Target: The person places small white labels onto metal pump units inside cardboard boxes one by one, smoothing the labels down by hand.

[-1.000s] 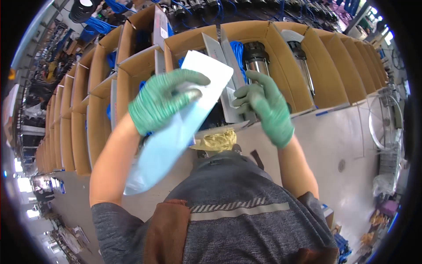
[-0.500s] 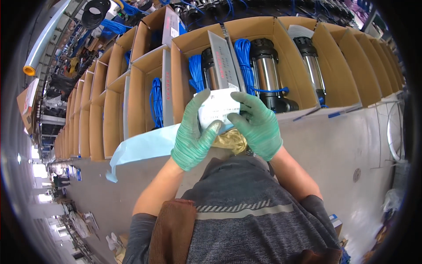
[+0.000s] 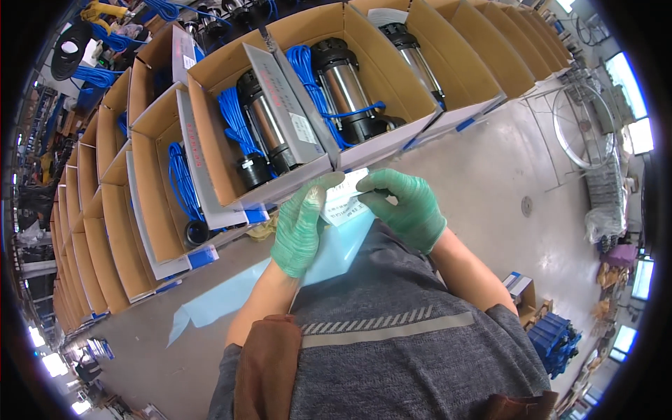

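Note:
In front of my chest, my left hand [image 3: 299, 225], in a green knitted glove, holds white printed labels [image 3: 341, 208] closed between thumb and fingers. Their light blue backing strip [image 3: 245, 287] hangs out below and trails to the lower left. My right hand [image 3: 411, 208], gloved the same way, is closed in a pinch with its fingertips at the labels' right upper edge. Just beyond my hands stands an open carton [image 3: 210, 150] holding a steel-and-black pump [image 3: 266, 119] and a blue coiled cable [image 3: 238, 120].
Open cartons run in a row to both sides; one to the right holds another pump [image 3: 346, 84] with blue cable. A yellowish crumpled bag [image 3: 262, 231] shows behind my left hand. Blue parts [image 3: 553, 343] lie at lower right, and a wire-frame rack [image 3: 577, 133] stands at far right.
My view has turned, shifting the cartons left and bringing more floor in at right. The labels have come lower and tilted, and my right fingertips have moved to their upper edge.

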`<action>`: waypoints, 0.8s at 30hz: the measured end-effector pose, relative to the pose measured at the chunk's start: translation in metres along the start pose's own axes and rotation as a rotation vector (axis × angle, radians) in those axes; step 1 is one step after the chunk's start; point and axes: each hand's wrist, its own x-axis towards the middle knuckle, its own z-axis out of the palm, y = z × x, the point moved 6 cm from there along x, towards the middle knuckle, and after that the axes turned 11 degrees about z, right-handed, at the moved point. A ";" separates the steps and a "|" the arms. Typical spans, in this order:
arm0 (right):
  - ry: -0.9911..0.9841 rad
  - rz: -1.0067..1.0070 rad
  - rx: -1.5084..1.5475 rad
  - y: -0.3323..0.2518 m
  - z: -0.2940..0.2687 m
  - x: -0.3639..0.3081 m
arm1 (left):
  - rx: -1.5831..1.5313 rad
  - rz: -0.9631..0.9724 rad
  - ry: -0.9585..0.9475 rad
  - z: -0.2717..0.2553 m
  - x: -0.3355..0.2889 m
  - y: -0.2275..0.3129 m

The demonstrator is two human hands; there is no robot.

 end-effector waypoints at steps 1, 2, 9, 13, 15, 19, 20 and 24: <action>0.013 -0.004 -0.001 0.003 -0.004 -0.001 | 0.014 0.026 0.015 0.004 0.001 -0.003; 0.015 0.001 0.011 0.007 -0.008 -0.002 | 0.036 0.057 0.025 0.008 0.003 -0.003; 0.059 -0.143 0.088 0.032 -0.056 0.014 | 0.127 0.002 0.135 0.057 0.032 0.000; 0.177 -0.448 -0.131 0.030 -0.109 0.024 | 0.241 -0.001 0.128 0.102 0.065 0.005; 0.255 -0.525 -0.138 0.030 -0.134 0.028 | 0.262 -0.058 0.123 0.123 0.080 0.005; 0.268 -0.729 -0.129 0.029 -0.185 0.039 | 0.285 -0.064 0.120 0.156 0.118 0.000; 0.235 -0.738 -0.107 0.028 -0.195 0.041 | 0.332 -0.061 0.104 0.160 0.128 0.003; 0.141 -0.669 0.054 0.029 -0.242 0.042 | 0.822 0.115 -0.016 0.171 0.170 0.035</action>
